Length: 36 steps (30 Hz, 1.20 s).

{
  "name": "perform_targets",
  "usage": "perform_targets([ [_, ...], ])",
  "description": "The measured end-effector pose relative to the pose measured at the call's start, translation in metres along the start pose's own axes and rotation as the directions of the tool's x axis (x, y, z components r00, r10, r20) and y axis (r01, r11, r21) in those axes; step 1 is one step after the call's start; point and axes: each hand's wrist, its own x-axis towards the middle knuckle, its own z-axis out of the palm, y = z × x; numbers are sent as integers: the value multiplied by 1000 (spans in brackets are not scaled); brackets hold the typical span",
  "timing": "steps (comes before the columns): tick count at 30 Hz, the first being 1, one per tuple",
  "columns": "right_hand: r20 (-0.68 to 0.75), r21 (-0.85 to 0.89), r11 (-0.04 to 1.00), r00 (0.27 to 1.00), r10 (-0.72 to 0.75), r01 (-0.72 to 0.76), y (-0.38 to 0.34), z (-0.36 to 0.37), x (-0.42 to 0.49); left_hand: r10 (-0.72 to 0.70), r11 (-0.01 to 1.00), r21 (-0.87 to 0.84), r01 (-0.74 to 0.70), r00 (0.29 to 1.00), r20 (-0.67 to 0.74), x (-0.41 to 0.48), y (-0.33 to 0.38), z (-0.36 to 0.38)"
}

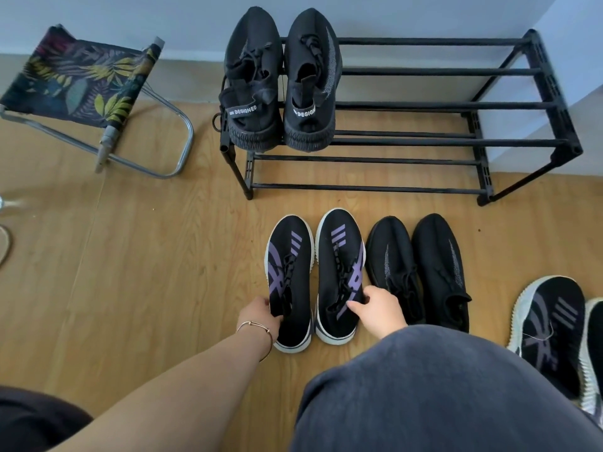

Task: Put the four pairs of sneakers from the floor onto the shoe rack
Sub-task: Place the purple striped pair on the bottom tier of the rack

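Observation:
A black metal shoe rack (pixel 440 106) stands against the wall. One all-black pair of sneakers (pixel 280 83) sits on its top tier at the left end, heels toward me. On the floor in front lies a black pair with purple stripes and white soles. My left hand (pixel 261 316) grips the left purple-striped sneaker (pixel 288 256) at its opening. My right hand (pixel 378 309) grips the right purple-striped sneaker (pixel 339 252) at its collar. Both shoes rest on the floor. To their right lie an all-black pair (pixel 421 265) and a black pair with grey stripes (pixel 551 324), partly hidden by my knee.
A folding stool (pixel 81 79) with leaf-print fabric stands left of the rack on the wooden floor (pixel 146 256). My knee in dark trousers (pixel 440 393) fills the lower right. The rack's lower tier and the right part of its top tier hold nothing.

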Motion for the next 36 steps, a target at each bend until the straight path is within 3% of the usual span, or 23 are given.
perform_targets([
  [9,-15,211,977,1000,-26,28,29,9,21,75,982,-171,-80,997,-37,-4,-1,-16],
  [15,-114,333,937,991,-69,103,-9,-34,-3,130,949,-275,-154,986,-103,1,14,-33],
  [22,-207,319,931,972,-111,175,-40,-73,16,163,906,-358,-227,966,-199,15,54,-54],
  [36,-230,310,926,962,-147,216,-98,-118,103,171,885,-359,-298,923,-344,63,132,-112],
])
